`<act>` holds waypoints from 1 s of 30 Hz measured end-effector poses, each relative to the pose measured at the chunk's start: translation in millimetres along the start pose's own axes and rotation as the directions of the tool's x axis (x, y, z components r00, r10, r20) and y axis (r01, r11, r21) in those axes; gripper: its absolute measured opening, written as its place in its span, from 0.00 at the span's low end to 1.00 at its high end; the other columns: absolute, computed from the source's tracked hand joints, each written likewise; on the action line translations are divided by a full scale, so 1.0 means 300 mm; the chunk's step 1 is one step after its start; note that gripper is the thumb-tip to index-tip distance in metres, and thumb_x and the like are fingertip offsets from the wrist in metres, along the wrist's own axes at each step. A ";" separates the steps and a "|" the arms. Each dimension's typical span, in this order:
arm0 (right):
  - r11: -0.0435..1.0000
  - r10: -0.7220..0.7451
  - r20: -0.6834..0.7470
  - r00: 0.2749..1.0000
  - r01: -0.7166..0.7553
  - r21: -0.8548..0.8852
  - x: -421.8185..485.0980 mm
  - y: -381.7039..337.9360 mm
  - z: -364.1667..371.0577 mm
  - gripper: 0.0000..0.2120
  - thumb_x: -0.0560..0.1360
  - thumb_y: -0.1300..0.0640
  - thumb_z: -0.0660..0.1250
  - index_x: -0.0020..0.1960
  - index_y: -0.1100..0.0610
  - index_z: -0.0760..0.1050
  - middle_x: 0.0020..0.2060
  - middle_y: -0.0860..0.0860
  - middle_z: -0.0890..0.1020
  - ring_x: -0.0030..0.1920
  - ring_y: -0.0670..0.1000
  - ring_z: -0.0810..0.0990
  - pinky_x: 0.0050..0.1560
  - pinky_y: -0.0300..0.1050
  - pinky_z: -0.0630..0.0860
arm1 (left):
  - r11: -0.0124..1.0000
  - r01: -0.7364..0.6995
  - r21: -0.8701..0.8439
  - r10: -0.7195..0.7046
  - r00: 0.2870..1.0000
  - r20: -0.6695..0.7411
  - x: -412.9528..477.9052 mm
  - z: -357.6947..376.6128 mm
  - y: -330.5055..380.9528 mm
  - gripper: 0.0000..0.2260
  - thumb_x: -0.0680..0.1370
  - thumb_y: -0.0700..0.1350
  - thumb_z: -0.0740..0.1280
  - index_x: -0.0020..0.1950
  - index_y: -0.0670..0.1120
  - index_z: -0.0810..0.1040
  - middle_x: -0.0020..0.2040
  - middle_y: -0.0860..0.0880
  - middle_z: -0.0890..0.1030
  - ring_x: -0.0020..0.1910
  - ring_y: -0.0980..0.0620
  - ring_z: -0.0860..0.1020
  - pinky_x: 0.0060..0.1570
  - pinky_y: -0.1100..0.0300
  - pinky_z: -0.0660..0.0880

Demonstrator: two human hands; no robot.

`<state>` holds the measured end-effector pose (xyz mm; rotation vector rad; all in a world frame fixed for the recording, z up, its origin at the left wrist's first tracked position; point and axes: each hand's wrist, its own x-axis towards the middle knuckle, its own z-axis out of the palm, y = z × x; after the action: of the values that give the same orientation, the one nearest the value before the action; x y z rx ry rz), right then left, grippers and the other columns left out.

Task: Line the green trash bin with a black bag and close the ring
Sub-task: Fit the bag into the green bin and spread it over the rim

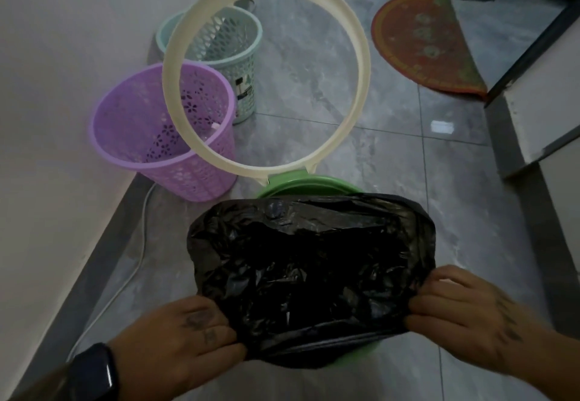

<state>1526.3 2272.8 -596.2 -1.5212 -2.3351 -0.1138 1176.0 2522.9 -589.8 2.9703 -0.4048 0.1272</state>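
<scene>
The green trash bin [292,184] stands on the floor right below me, mostly hidden under a black bag [314,262] spread across its mouth. Only the far rim and a sliver of the near rim show. A cream ring [354,99] is hinged at the bin's far edge and stands flipped up, open. My left hand [185,334] grips the bag's near left edge. On the near right edge, my right hand [464,309] pinches the bag. A dark watch sits on my left wrist.
A purple perforated basket [141,137] and a pale mint basket [241,64] stand at the left against the white wall. A white cable [138,259] runs along the skirting. A red half-round mat [430,42] lies at far right, near a white cabinet [539,124].
</scene>
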 end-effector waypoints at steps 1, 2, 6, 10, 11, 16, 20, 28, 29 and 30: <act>1.000 0.017 0.004 1.000 -0.017 0.001 -0.024 -0.006 0.018 0.07 0.76 0.60 0.68 0.49 0.54 0.85 0.45 0.51 0.86 0.44 0.52 0.84 0.53 0.49 0.78 | 1.000 0.007 -0.005 -0.007 1.000 0.000 -0.005 0.023 0.006 0.13 0.83 0.43 0.58 0.58 0.50 0.82 0.48 0.54 0.85 0.46 0.53 0.84 0.51 0.58 0.79; 0.999 0.035 0.006 0.999 -0.035 0.002 -0.047 -0.011 0.041 0.08 0.76 0.61 0.68 0.50 0.54 0.85 0.45 0.51 0.86 0.45 0.52 0.85 0.53 0.49 0.78 | 1.000 0.021 -0.006 -0.021 1.000 0.000 -0.009 0.044 0.009 0.13 0.83 0.44 0.59 0.58 0.50 0.82 0.50 0.53 0.86 0.48 0.52 0.84 0.52 0.58 0.79; 0.991 0.120 0.040 0.992 -0.122 0.053 -0.100 -0.014 0.132 0.10 0.75 0.63 0.69 0.53 0.54 0.84 0.49 0.52 0.87 0.47 0.53 0.85 0.53 0.48 0.79 | 0.993 0.100 -0.065 -0.100 0.995 0.005 -0.027 0.091 0.009 0.15 0.80 0.54 0.64 0.62 0.52 0.82 0.61 0.57 0.84 0.62 0.55 0.81 0.64 0.54 0.75; 0.972 0.180 0.107 0.978 -0.194 0.136 -0.124 -0.037 0.164 0.18 0.73 0.60 0.71 0.63 0.50 0.81 0.58 0.50 0.85 0.56 0.51 0.84 0.55 0.47 0.80 | 0.987 0.130 0.090 -0.144 0.974 0.172 -0.098 0.138 0.015 0.26 0.80 0.63 0.59 0.74 0.52 0.72 0.71 0.53 0.77 0.73 0.47 0.71 0.75 0.49 0.56; 0.972 0.171 0.113 0.979 -0.186 0.144 -0.125 -0.048 0.171 0.17 0.75 0.59 0.70 0.63 0.50 0.81 0.59 0.51 0.85 0.56 0.51 0.84 0.56 0.47 0.80 | 0.983 0.130 0.131 -0.152 0.973 0.175 -0.110 0.155 0.028 0.24 0.82 0.61 0.57 0.74 0.52 0.72 0.70 0.51 0.78 0.72 0.44 0.71 0.75 0.48 0.55; 0.964 0.232 0.135 0.963 -0.246 0.099 -0.086 -0.070 0.202 0.09 0.75 0.55 0.71 0.55 0.50 0.83 0.53 0.52 0.86 0.52 0.54 0.84 0.55 0.48 0.78 | 0.956 0.266 0.126 -0.282 0.950 0.136 -0.078 0.207 0.054 0.24 0.78 0.63 0.62 0.69 0.53 0.77 0.67 0.41 0.80 0.69 0.41 0.71 0.71 0.46 0.61; 0.783 0.507 0.012 0.862 -0.467 0.410 -0.062 -0.044 0.158 0.09 0.73 0.63 0.70 0.49 0.51 0.84 0.48 0.44 0.86 0.48 0.48 0.85 0.50 0.42 0.80 | 0.932 0.286 -0.223 -0.293 0.956 -0.001 -0.058 0.121 0.020 0.12 0.80 0.49 0.62 0.57 0.54 0.83 0.60 0.50 0.85 0.61 0.49 0.82 0.62 0.56 0.76; 0.313 0.878 0.098 0.469 -0.716 0.624 0.103 0.084 -0.026 0.13 0.76 0.46 0.65 0.60 0.39 0.77 0.56 0.40 0.80 0.55 0.41 0.81 0.50 0.33 0.79 | 0.179 0.511 -0.841 -0.943 0.331 0.001 0.035 -0.063 -0.146 0.14 0.72 0.52 0.72 0.57 0.58 0.81 0.57 0.61 0.83 0.58 0.66 0.78 0.59 0.70 0.72; 0.299 0.880 0.122 0.459 -0.736 0.607 0.139 0.103 -0.021 0.13 0.76 0.46 0.66 0.61 0.40 0.77 0.55 0.39 0.80 0.54 0.38 0.80 0.48 0.29 0.77 | 0.026 0.475 -0.880 -0.937 0.318 0.144 0.073 -0.072 -0.175 0.18 0.71 0.56 0.74 0.61 0.60 0.81 0.60 0.61 0.82 0.62 0.65 0.77 0.63 0.65 0.71; 0.295 0.882 0.130 0.452 -0.747 0.596 0.171 0.124 -0.011 0.11 0.77 0.49 0.68 0.59 0.42 0.79 0.54 0.40 0.81 0.53 0.37 0.80 0.47 0.28 0.77 | -0.098 0.452 -0.887 -0.910 0.319 0.263 0.110 -0.081 -0.200 0.21 0.70 0.61 0.74 0.62 0.61 0.80 0.62 0.59 0.82 0.63 0.63 0.77 0.65 0.60 0.71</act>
<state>1542.1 2332.2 -580.6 -1.9888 -0.9416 0.6193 1222.4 2575.3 -570.0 1.5109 1.0213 0.3308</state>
